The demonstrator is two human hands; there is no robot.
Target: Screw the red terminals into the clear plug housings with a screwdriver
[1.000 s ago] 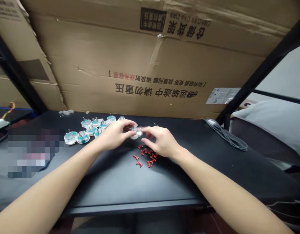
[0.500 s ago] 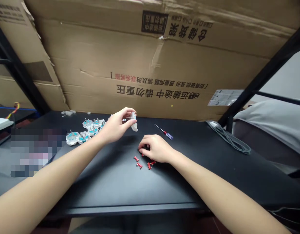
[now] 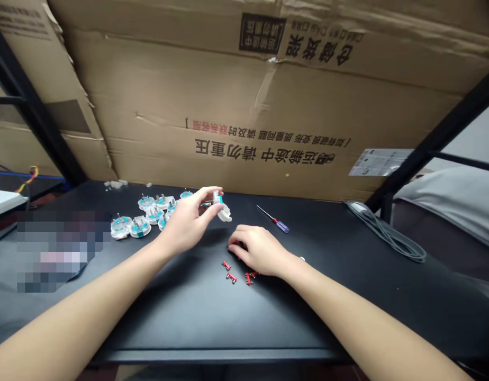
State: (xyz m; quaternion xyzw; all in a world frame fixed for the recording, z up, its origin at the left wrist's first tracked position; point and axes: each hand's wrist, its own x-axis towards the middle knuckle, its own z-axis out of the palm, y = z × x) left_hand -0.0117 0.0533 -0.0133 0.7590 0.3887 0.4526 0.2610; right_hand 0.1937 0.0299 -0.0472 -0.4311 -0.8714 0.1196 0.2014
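Left hand (image 3: 186, 223) pinching one clear plug housing (image 3: 223, 207); right hand (image 3: 259, 250) curled beside few red connector pieces (image 3: 227, 265), hold unclear; other housings (image 3: 140, 227) lie assembled at left.

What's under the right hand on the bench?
Small red parts lie beside and just below the right hand on the black bench. The palm and fingers cover the bench beneath them, so whether more parts lie there cannot be seen.
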